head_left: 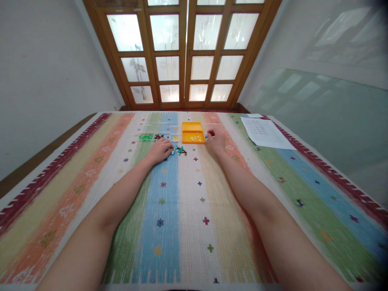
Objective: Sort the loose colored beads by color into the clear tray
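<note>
My left hand [160,151] rests on the cloth with its fingers curled in, the fingertips at the left edge of a small pile of mixed green, blue and dark red pieces [182,151]. What those fingers hold, if anything, is too small to make out. Right of an open orange box [193,124] with white pieces [196,138] inside, my right hand [217,140] has thumb and fingers bent together over some blue and red pieces [209,135]. Its fingertips partly cover them, and I cannot make out what is pinched.
Left of the orange box stand clear boxes with green pieces [146,137], dark brown pieces [158,136] and yellow pieces [176,138]. A printed paper sheet [266,132] lies at the far right of the striped tablecloth [194,242]. Wooden glazed doors [187,52] stand behind.
</note>
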The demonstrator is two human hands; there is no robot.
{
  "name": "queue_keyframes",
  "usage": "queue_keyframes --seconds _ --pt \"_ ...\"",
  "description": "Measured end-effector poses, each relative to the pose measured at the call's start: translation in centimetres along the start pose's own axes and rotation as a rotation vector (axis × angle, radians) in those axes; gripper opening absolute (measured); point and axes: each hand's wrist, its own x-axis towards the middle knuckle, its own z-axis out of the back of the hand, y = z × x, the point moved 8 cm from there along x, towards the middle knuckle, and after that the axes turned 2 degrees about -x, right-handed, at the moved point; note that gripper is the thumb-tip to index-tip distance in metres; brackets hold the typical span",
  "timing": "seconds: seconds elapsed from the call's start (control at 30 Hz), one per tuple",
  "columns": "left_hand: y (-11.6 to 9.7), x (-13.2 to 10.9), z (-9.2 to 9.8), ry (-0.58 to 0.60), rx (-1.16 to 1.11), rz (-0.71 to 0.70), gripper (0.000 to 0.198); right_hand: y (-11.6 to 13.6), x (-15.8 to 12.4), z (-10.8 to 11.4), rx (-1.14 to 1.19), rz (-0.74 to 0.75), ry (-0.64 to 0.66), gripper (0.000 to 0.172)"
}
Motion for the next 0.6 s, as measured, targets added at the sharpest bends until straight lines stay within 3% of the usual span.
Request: queue_keyframes --seconds 0.1,0.2,0.33,0.5,0.6 --pt "-0.1 0.0 0.1 0.0 0.004 -0.009 0.02 -1.9 0.3 0.4 -0.065 -0.083 -0.028 0.023" --pt "-0.1 0.0 0.1 -0.003 0.006 -0.008 0.02 -1.6 0.1 0.2 -0.086 -0.072 -0.022 0.022" --pt "0.0 0.0 0.0 -0.006 -0.005 -0.01 0.02 2.7 -1.0 -1.2 -0.029 0.151 0.06 0.02" --pt "0.2 0.0 -0.1 -0.009 -0.014 -0.001 0.021 9.7 -5.1 -4.8 0.024 0.574 0.424 0.014" --pt "0.3 0.0 -0.2 -0.013 -0.017 0.008 0.021 11.6 -6.8 -5.6 -0.015 0.675 0.508 0.015"
